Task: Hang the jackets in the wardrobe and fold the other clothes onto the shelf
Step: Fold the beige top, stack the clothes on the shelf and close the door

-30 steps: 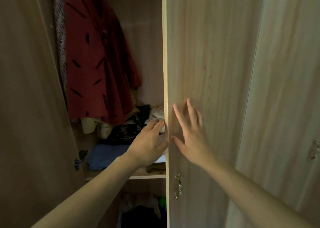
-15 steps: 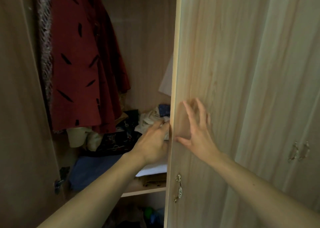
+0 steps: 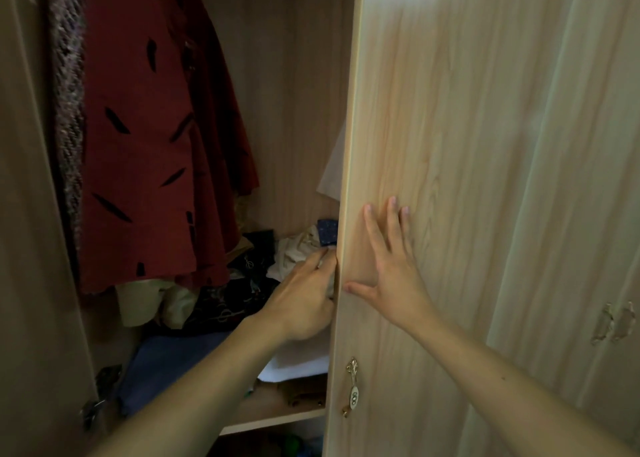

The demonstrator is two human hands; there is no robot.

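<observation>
Left door (image 3: 31, 214): we've got it swung wide at the far left, hinge hardware showing low down.
Hanging rail side: a tweedy garment (image 3: 65, 117) and the red jacket (image 3: 145, 137) hang side by side, hems just above the shelf heap.
Shelf (image 3: 273, 418): we see a jumble here, cream and dark patterned clothes (image 3: 221, 300) unfolded, a blue folded piece (image 3: 166, 366) in front, something white near the door edge.
Left hand (image 3: 304, 300): fingers curled round the edge of the right door (image 3: 450, 179), gripping it from inside; the fingertips are hidden behind the panel.
Right hand (image 3: 391, 269): flat on the door's outer face, fingers straight and spread, holding nothing.
Handle (image 3: 352, 387): untouched, below both hands.
Step, as we read it: swinging this door open to reach the shelf pile.
Doing it well: we'd pull evenly with the gripping hand, let the flat palm steady the panel, and keep fingers off the hinge side.
Watch for: the pale cloth (image 3: 334, 169) peeking out by the door's edge, which could snag.
Task standing: folding looks barely begun.
</observation>
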